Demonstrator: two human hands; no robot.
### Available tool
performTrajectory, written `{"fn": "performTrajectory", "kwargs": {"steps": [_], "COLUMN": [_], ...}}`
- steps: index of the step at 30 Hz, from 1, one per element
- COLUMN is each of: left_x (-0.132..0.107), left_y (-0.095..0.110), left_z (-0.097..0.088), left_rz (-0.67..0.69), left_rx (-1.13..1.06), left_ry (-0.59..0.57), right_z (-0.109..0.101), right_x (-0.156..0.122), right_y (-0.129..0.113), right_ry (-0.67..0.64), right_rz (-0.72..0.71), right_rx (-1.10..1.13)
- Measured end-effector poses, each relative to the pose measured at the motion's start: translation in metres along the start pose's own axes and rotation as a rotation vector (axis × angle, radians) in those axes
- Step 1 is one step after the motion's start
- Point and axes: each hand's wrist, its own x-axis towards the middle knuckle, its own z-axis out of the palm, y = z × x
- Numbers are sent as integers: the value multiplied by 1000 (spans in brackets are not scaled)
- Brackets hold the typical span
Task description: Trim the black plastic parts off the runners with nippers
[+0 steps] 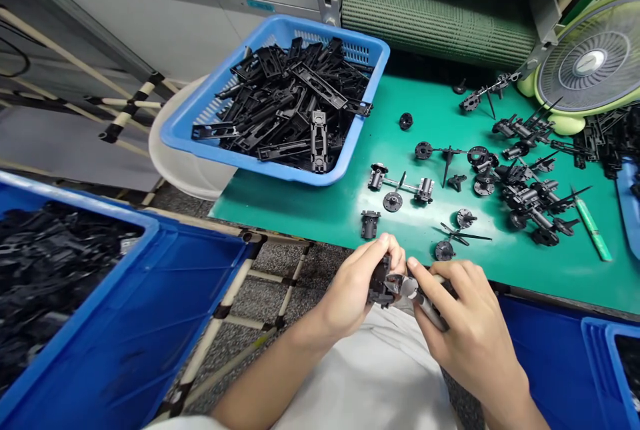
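In front of my body, my left hand (353, 287) is closed on a black plastic part (381, 283). My right hand (467, 320) wraps round the handles of a pair of nippers (425, 307), whose metal jaws touch the black part. Fingers cover much of both things. Just beyond my hands, on the green table, lie a small black cylindrical part (370, 224) and black moulded pieces joined by thin runners (400, 185). A round black disc with runner stubs (444, 251) lies near my right fingers.
A blue basket (345, 170) heaped with black parts stands on the table's left. More black mouldings (530, 193) pile up at right, near a green cutter knife (593, 225) and a green fan (590, 63). A conveyor belt (440, 13) ends behind; a blue bin (150, 310) stands lower left.
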Motion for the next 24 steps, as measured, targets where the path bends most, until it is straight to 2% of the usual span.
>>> {"fn": "performTrajectory", "kwargs": {"steps": [13,17,19,21,24], "left_x": [0,1,6,12,23], "left_y": [-6,-11,-12,-10,-4], "left_z": [0,3,-3,-17,-46], "left_rz": [-125,-134,-51,139,453], "left_rx": [-193,-193,-126,17,437], "left_ry": [-51,4,84,230,551], "right_z": [-7,0,5,10,15], "right_x": [-3,1,1,-3,-17], "right_y": [1,5,9,16,37], "right_ry": [-104,-71,-46,33,296], "right_rz": [-15,-46,-34,37,309], "right_rx": [-60,-116,-53,122,341]}}
